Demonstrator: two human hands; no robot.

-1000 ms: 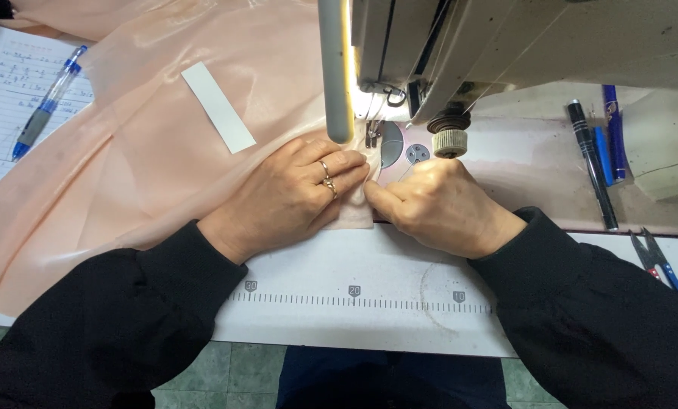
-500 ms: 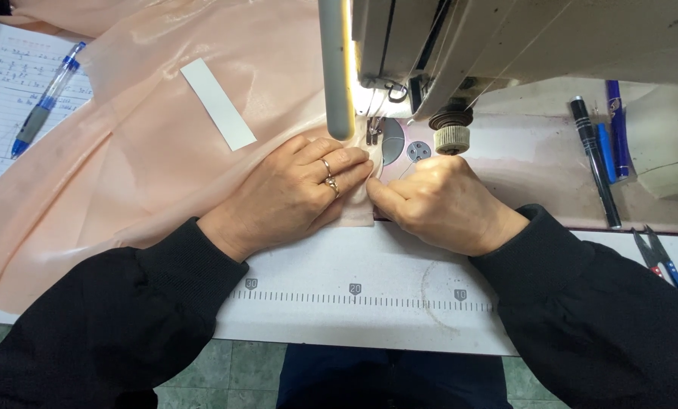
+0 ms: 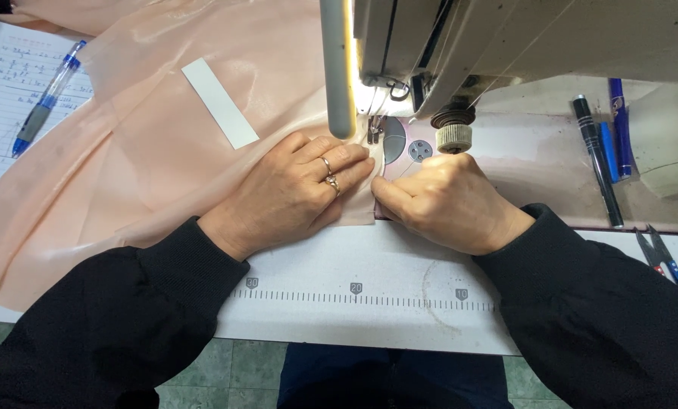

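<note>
A shiny peach fabric lies spread over the left of the white sewing table. My left hand, with rings on two fingers, lies flat on the fabric's edge just in front of the presser foot. My right hand has its fingers curled and pinches the fabric edge beside the metal needle plate. The sewing machine head hangs over both hands. A white strip lies on the fabric behind my left hand.
A lined paper sheet with a blue pen sits at the far left. Several pens lie at the right, and thread snips near the right edge. A printed ruler scale runs along the table's front.
Both hands have stayed almost still on the fabric edge at the presser foot; my right hand shifted very slightly.
</note>
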